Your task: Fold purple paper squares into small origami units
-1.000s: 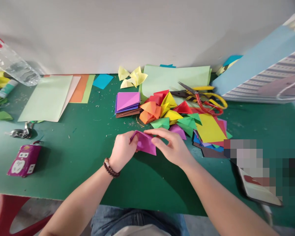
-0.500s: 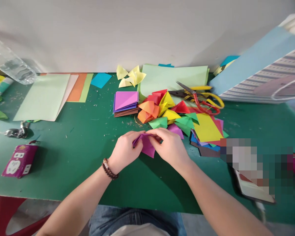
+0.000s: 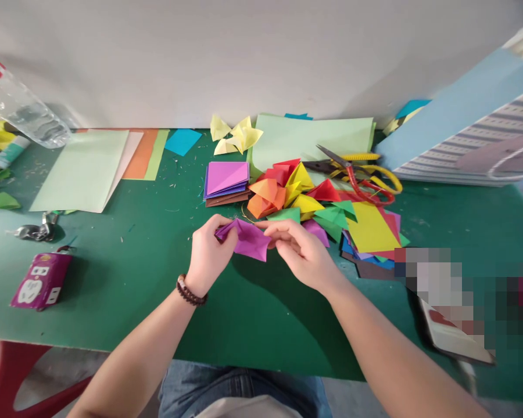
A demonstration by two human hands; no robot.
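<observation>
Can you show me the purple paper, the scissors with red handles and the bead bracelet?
Purple paper (image 3: 245,241): head view, middle of the sheet.
Red-handled scissors (image 3: 358,188): head view, on a red handle.
Bead bracelet (image 3: 189,291): head view, on the beads.

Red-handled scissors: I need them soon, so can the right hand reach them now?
Probably yes: the right hand is on the purple paper, but only a low heap of folded paper pieces lies between it and the red-handled scissors.
</observation>
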